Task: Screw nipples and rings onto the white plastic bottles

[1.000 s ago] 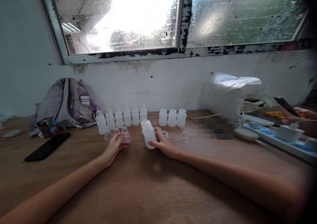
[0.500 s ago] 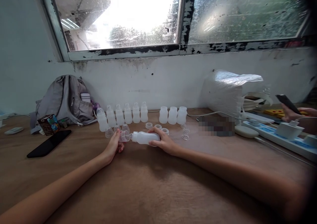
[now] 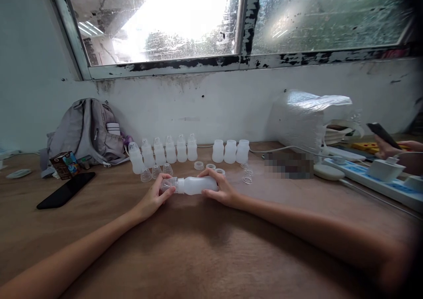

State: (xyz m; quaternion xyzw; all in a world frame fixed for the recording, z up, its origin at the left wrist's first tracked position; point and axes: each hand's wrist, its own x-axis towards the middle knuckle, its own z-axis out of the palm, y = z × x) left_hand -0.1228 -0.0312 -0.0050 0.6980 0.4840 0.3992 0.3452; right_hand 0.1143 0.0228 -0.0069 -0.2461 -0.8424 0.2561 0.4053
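My right hand grips a white plastic bottle lying sideways just above the wooden table. My left hand pinches a clear cap at the bottle's neck. Behind them stand a row of capped bottles and three uncapped bottles. Loose clear caps lie by the row. White rings and clear rings lie near my right hand.
A grey backpack leans on the wall at the left, with a small carton and a black phone in front. At the right are a plastic-wrapped bundle, a power strip, and another person's hand holding a phone.
The bottle went from upright to lying sideways in my right hand. My left hand brought a clear cap from the table to the bottle's neck.
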